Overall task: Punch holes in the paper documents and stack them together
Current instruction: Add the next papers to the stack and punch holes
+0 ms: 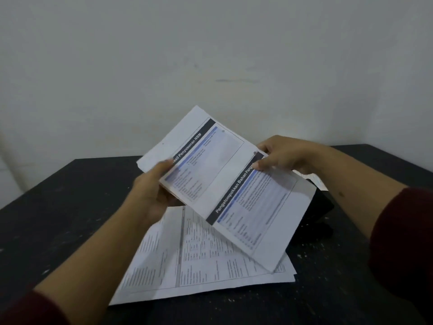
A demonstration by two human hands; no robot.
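1. The dark tabletop (70,207) stands against a pale wall (210,43) and carries everything we work with.
2. A stack of printed sheets (187,266) lies flat on it in front of us, apparently the pile for gathering pages.
3. We hold another printed sheet (229,184) tilted in the air above that stack, likely to line it up before punching.
4. A black hole punch (321,207) sits at the right, mostly hidden behind the raised sheet; we judge it to be the sheet's destination.
5. Our left hand (150,191) pinches the sheet's left edge, thumb on top.
6. Our right hand (285,156) pinches its far right edge, fingers pressed on the paper.
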